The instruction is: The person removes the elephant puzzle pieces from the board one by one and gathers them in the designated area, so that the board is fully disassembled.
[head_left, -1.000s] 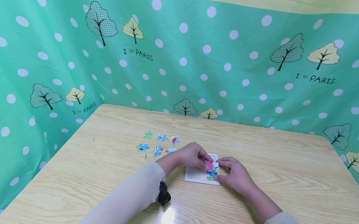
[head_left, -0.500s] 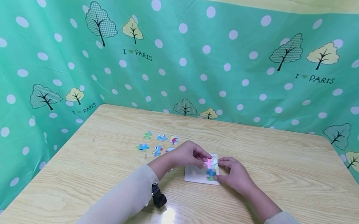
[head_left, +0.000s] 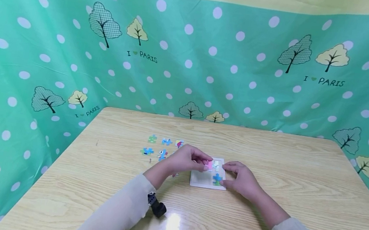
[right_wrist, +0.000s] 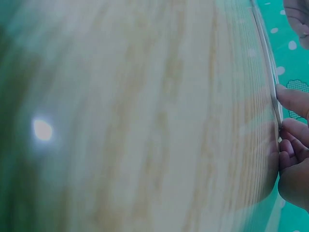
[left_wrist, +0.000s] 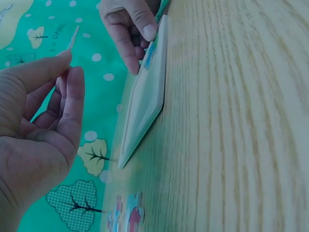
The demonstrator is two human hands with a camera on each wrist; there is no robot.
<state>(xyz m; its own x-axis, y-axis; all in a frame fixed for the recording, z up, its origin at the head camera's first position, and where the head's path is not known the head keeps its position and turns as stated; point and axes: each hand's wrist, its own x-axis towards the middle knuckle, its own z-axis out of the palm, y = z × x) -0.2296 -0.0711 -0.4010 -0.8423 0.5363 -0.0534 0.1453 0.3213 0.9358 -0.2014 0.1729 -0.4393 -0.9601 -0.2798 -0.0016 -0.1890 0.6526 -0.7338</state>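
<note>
My left hand (head_left: pixel 189 160) pinches a pink and whitish jigsaw piece (head_left: pixel 209 165) between thumb and fingertips, over the upper part of a white puzzle tray (head_left: pixel 201 178). In the left wrist view this piece (left_wrist: pixel 73 39) appears edge-on, raised above the tray. A blue and green jigsaw piece (head_left: pixel 217 177) lies in the tray's lower right corner. My right hand (head_left: pixel 243 181) rests at the tray's right edge, thumb close by that corner piece and index finger farther up the rim. The right wrist view shows its fingertips (right_wrist: pixel 285 93) touching the tray's edge.
Left of the tray, several loose jigsaw pieces lie in rows, among them a green piece (head_left: pixel 152 138) and a blue piece (head_left: pixel 147 151). My left forearm partly covers others. A small object (head_left: pixel 150 161) lies near them. A green dotted curtain (head_left: pixel 235 59) hangs behind the wooden table (head_left: pixel 288 157).
My left hand has shifted left across the tray, carrying the pink and whitish piece with it, away from the right rim. My right hand stays in place at the tray's edge.
</note>
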